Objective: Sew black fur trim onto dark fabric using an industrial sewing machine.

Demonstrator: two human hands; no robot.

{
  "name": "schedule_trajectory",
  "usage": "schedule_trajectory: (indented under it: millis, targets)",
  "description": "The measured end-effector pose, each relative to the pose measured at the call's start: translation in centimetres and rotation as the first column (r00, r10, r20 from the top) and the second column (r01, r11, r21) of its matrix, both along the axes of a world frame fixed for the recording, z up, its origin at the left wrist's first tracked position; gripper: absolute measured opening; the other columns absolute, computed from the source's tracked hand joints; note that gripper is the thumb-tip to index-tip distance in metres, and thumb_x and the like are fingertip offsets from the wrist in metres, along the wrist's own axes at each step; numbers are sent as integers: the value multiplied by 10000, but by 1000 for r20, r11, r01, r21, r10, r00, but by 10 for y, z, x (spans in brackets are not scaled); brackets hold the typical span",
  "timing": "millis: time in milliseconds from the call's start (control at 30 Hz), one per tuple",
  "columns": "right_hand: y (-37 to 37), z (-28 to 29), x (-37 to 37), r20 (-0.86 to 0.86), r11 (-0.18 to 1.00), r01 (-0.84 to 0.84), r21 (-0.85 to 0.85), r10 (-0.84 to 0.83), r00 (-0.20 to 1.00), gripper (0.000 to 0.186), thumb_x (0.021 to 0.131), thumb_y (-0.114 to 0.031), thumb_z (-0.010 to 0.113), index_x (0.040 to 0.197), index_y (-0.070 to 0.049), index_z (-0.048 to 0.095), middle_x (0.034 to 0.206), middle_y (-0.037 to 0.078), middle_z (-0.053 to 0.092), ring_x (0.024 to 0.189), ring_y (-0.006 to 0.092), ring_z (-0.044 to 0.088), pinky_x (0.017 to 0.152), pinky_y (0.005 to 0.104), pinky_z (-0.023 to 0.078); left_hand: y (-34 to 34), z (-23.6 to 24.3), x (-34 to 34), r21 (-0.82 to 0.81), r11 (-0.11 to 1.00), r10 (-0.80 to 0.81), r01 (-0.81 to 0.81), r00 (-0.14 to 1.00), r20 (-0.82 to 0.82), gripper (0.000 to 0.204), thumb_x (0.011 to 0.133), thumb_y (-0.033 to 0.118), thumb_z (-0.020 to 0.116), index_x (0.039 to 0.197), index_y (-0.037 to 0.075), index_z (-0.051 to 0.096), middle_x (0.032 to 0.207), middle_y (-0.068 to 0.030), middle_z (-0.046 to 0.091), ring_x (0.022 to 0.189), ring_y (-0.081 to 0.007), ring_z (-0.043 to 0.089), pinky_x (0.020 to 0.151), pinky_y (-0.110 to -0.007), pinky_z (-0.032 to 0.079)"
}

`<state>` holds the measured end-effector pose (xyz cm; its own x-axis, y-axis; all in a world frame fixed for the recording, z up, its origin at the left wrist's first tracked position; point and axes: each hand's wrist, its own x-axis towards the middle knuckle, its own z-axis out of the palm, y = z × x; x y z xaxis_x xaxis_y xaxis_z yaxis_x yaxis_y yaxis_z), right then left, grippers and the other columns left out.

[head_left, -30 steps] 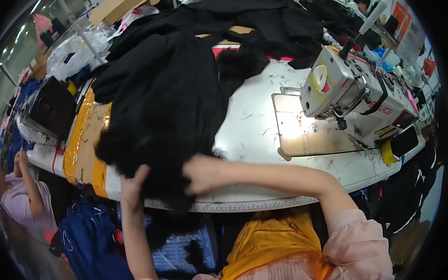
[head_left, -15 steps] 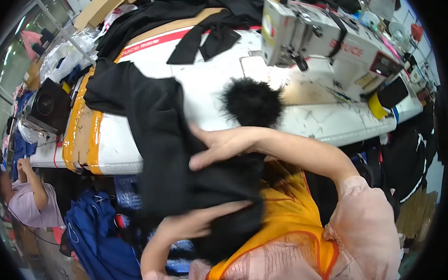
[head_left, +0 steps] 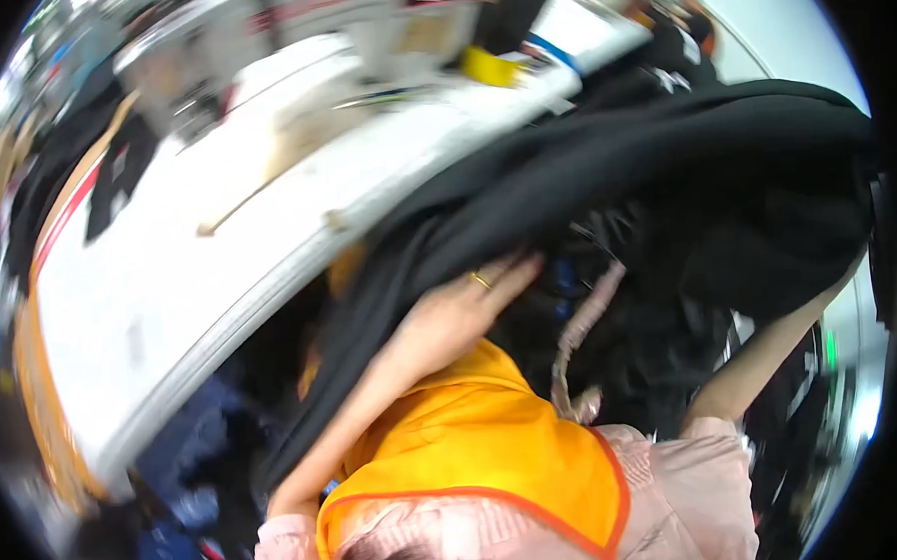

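One big black garment (head_left: 604, 183) fills the right half of the view, draped up and over both arms and off the table edge toward the person's right. Blurry shot, so folds and seams are hard to read; can't tell where the garment ends vs. the other dark cloth below it.

Left hand (head_left: 460, 305): flat, fingers stretched out and together, pressed against the underside of the garment; a ring shows on one finger. Looks like it's pushing or supporting, not pinching, though the fingertips sink into dark fabric.

Right hand: not visible. Only the right forearm (head_left: 762, 351) shows, running up under the garment, which swallows it at the wrist. Grip can't be told.

Just below the left hand, a pinkish braided cord (head_left: 581, 334) hangs down; its top end is lost in shadow. Nearer the body, an orange vest (head_left: 476, 449) over pink sleeves.

To the left of the left hand, a white table (head_left: 198, 271), badly smeared. Far side of it, a sewing machine (head_left: 288, 47) and something yellow (head_left: 489, 66), both too blurred for detail.
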<state>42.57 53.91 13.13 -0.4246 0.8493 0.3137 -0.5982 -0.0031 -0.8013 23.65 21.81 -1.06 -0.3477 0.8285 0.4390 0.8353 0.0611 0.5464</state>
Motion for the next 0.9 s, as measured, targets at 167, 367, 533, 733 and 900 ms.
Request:
schedule_trajectory:
  millis: [167,367,533,733,900]
  targets:
    - [37,57,105,-583,341,900,272,-686,436,549,751,-93,694,1249,11,487,1240,199,490,1122,332,504,971,382,438,55,-8,-5,-44,978,-199,205,974,104,649,752,-37,616,1347,98,395,1430,-127,340,1232,-314,431,985,-342,403]
    - [60,-56,158,338,439,245,865,-869,362,620,763,-93,664,1324,1,418,1347,125,438,1226,261,417,1025,344,313,27,-23,-32,-176,960,-170,217,954,247,406,804,-9,598,1196,92,569,1322,-124,479,1182,-296,495,953,-337,435]
    - [70,-301,119,633,747,-630,-210,-388,-670,1067,636,-198,745,1468,-213,78,1337,229,434,1211,349,457,1009,401,393,-57,-13,-61,-199,962,-102,186,923,371,327,855,111,581,1182,89,583,1165,-118,599,1078,-270,566,920,-335,446]
    - [146,-298,72,593,571,-692,-442,-393,-703,970,588,-360,824,1387,-83,347,1177,204,574,1091,336,552,916,385,465,-212,43,-132,-50,881,438,-470,774,458,272,786,-10,596,1050,26,647,1049,-96,658,970,-228,628,860,-311,477]
    - [105,-230,-100,725,144,-856,-497,-474,-500,770,677,-340,765,1320,-68,441,1127,155,618,1041,267,592,908,346,460,-319,27,-271,28,241,961,-970,234,-149,848,686,272,752,1407,235,307,1460,-194,208,1316,-388,253,1009,-503,332]
